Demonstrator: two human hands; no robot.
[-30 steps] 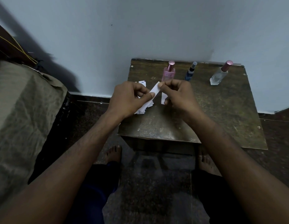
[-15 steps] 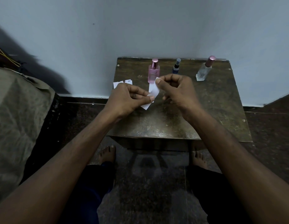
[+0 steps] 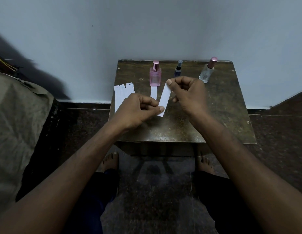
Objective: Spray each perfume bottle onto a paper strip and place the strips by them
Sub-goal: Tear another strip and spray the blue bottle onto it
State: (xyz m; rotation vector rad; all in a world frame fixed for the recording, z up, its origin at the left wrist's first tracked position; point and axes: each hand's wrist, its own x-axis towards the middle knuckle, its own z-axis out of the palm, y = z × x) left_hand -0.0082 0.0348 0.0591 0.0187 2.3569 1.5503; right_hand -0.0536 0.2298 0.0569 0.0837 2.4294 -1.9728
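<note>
Three perfume bottles stand along the back of a small worn table [image 3: 228, 119]: a pink bottle [image 3: 155, 76] at the left, a slim dark blue bottle [image 3: 178, 70] in the middle, a clear bottle with a pink cap [image 3: 207, 71] at the right. One white paper strip [image 3: 153, 92] lies flat in front of the pink bottle. Above the table I hold another white strip [image 3: 164, 98] slanted: my right hand [image 3: 189, 94] pinches its upper end, my left hand [image 3: 138, 111] pinches its lower end. A stack of spare strips [image 3: 120, 94] lies at the table's left edge, partly behind my left hand.
The table stands against a pale wall. A bed or seat under olive cloth [image 3: 16, 129] is at the left. Dark floor surrounds the table, with my bare feet [image 3: 111, 161] under its front edge.
The view has shifted, so the table sits further right. Both hands have drawn apart, so the strip between them now shows at full length. The strip by the pink bottle is now uncovered.
</note>
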